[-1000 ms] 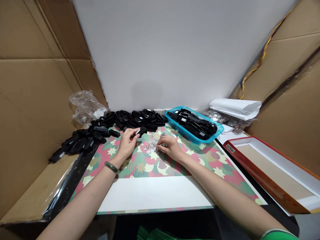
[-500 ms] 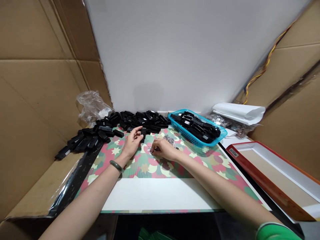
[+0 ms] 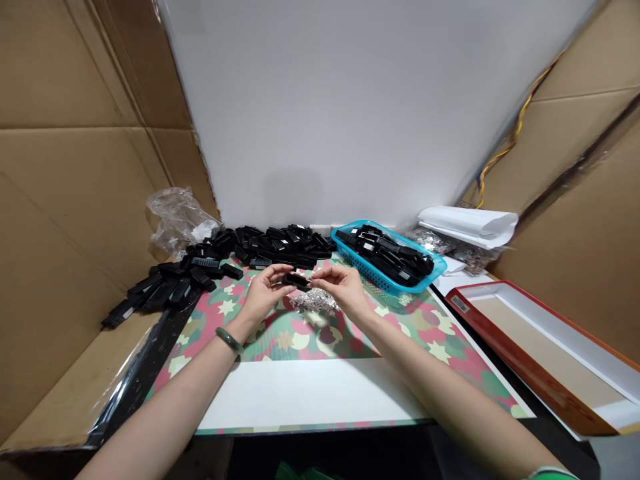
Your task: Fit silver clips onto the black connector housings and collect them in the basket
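— Name the containers?

— See, beyond the right fingers and to their right, a blue basket [image 3: 367,272] heaped with black parts [image 3: 393,255]. Farther right, find a red box [image 3: 540,350] showing a tan bottom, and clear bags [image 3: 433,241] with silvery contents

— And the fingers?

— Gripping one black piece [image 3: 299,282] between thumb and fingers of the left hand [image 3: 263,293]. Brought narrow at its right end, in the right hand [image 3: 347,292]; cannot tell whether pinching it or a small bit. Notice just below both sets of fingertips a silvery heap [image 3: 315,303]

— Hard to make out?

— Cannot separate the silvery bits singly. Lose the box past the right edge, and the bags partly under white paper [image 3: 467,225]
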